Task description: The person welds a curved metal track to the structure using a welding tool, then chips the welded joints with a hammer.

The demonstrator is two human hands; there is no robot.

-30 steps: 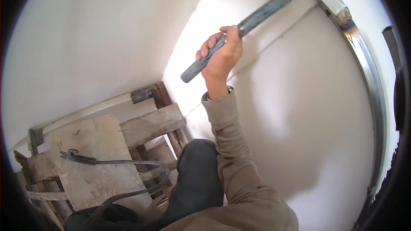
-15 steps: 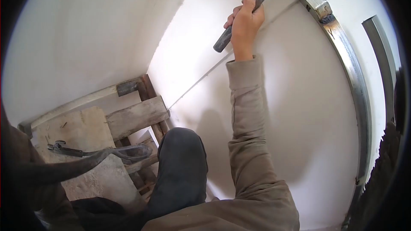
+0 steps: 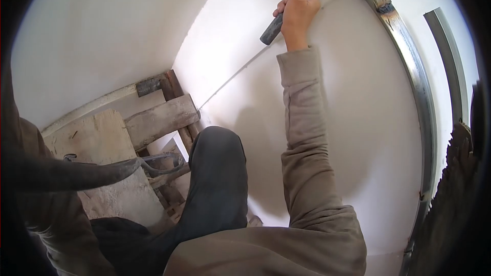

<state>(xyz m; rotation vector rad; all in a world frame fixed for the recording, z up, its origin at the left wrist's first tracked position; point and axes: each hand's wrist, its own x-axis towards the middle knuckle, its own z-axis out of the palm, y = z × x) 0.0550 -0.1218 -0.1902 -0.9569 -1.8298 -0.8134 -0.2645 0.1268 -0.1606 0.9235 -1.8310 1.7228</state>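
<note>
At the top of the view my right hand (image 3: pixel 300 13) is closed around a dark, round handle (image 3: pixel 272 31) like a hammer's. The handle slants up to the right and its far end is cut off by the frame edge. To the right of that hand, apart from it, a shiny square metal tube (image 3: pixel 401 36) runs down the white wall, with a scorched, weld-like joint near its upper part. Of my left arm only a brown sleeve (image 3: pixel 56 225) shows at the lower left; my left hand is out of view.
Worn boards (image 3: pixel 110 138) and a wooden plank (image 3: pixel 163 119) form a platform at the left, below my bent knee (image 3: pixel 217 174). A dark strap or hose (image 3: pixel 102 175) crosses them. Another metal profile (image 3: pixel 450 56) and dark jagged material (image 3: pixel 450 189) stand at the right.
My right hand and the handle have shifted slightly up and right in view. The boards, knee and metal tube also sit higher, as the camera has tilted a little.
</note>
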